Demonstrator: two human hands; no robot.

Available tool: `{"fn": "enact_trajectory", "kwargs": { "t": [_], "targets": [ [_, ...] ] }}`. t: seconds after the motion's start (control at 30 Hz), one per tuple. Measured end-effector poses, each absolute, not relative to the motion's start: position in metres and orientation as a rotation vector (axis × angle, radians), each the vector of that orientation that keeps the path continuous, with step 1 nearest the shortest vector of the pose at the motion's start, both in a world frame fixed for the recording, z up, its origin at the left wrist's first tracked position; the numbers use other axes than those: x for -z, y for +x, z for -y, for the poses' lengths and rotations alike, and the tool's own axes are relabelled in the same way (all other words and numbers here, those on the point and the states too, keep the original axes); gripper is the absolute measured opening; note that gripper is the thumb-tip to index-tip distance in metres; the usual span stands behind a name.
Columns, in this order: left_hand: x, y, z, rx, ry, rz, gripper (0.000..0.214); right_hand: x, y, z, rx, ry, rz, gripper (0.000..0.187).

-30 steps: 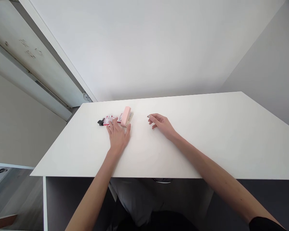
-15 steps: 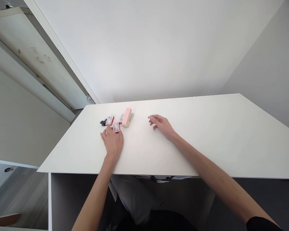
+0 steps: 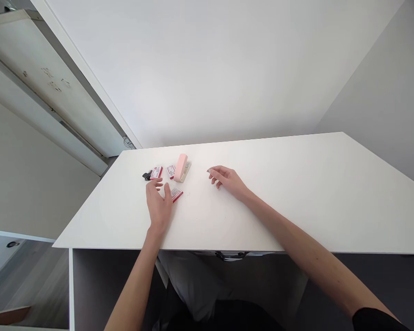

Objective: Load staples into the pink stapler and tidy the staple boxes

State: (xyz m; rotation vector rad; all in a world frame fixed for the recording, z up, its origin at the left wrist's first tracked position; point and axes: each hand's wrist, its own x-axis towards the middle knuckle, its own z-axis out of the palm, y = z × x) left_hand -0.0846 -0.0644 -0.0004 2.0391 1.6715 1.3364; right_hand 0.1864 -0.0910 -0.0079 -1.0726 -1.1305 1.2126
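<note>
Box [image 3: 176, 194], small, red and white, flat on the white counter [image 3: 296, 197] towards its far left corner, just beside the fingers of the left hand [image 3: 158, 207]; contact cannot be told. That hand's grip is spread and holds nothing. Beyond the box lie a pink stapler [image 3: 181, 167], a second box [image 3: 170, 171], a third box [image 3: 156, 173] and a black clip [image 3: 146, 175], all short of the far edge. The right hand [image 3: 227, 179] rests well apart, its grip loosely curled and empty. Bare surface runs wide to the right and to the near edge.
</note>
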Motion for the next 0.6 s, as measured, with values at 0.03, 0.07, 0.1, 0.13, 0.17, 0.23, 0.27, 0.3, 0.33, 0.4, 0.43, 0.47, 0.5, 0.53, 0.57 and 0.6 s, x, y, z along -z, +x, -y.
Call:
{"fn": "enact_trajectory", "kwargs": {
  "t": [0.03,0.07,0.1,0.13,0.17,0.23,0.27,0.3,0.33,0.4,0.43,0.47,0.5,0.53,0.57,0.6],
  "targets": [
    [0.000,-0.084,0.065,-1.283,2.074,-1.677,0.025,0.008,0.186,0.091,-1.216,-1.074,1.136,0.044],
    [0.000,-0.084,0.066,-1.235,2.110,-1.682,0.025,0.009,0.186,0.091,-1.217,-1.076,1.137,0.044],
    [0.000,-0.084,0.067,-1.193,2.147,-1.688,0.027,0.009,0.186,0.090,-1.218,-1.076,1.137,0.045],
    [0.001,-0.083,0.067,-1.152,2.184,-1.698,0.031,0.009,0.186,0.090,-1.219,-1.075,1.136,0.045],
    [0.002,-0.083,0.068,-1.110,2.219,-1.714,0.036,0.010,0.186,0.089,-1.220,-1.075,1.136,0.045],
    [0.006,-0.083,0.068,-1.022,2.267,-1.785,0.049,0.010,0.186,0.089,-1.221,-1.076,1.137,0.045],
    [0.008,-0.082,0.068,-0.977,2.276,-1.833,0.054,0.010,0.186,0.089,-1.221,-1.077,1.139,0.045],
    [0.010,-0.083,0.068,-0.939,2.275,-1.880,0.056,0.010,0.186,0.089,-1.221,-1.077,1.140,0.045],
    [0.011,-0.083,0.068,-0.911,2.271,-1.912,0.056,0.009,0.186,0.089,-1.221,-1.078,1.140,0.045],
    [0.012,-0.084,0.068,-0.893,2.275,-1.911,0.047,0.009,0.186,0.089,-1.222,-1.077,1.144,0.045],
    [0.011,-0.085,0.069,-0.900,2.288,-1.877,0.042,0.009,0.186,0.089,-1.222,-1.077,1.145,0.045],
    [0.010,-0.085,0.069,-0.912,2.297,-1.828,0.038,0.009,0.186,0.089,-1.223,-1.076,1.147,0.045],
    [0.008,-0.085,0.070,-0.924,2.294,-1.775,0.036,0.009,0.186,0.089,-1.223,-1.077,1.147,0.046],
    [0.005,-0.085,0.072,-0.928,2.272,-1.724,0.036,0.009,0.186,0.089,-1.223,-1.077,1.148,0.046],
    [0.003,-0.085,0.073,-0.929,2.233,-1.676,0.038,0.010,0.186,0.089,-1.222,-1.077,1.150,0.045],
    [0.001,-0.084,0.075,-0.932,2.184,-1.632,0.041,0.010,0.186,0.088,-1.221,-1.076,1.151,0.045]
  ]
}}
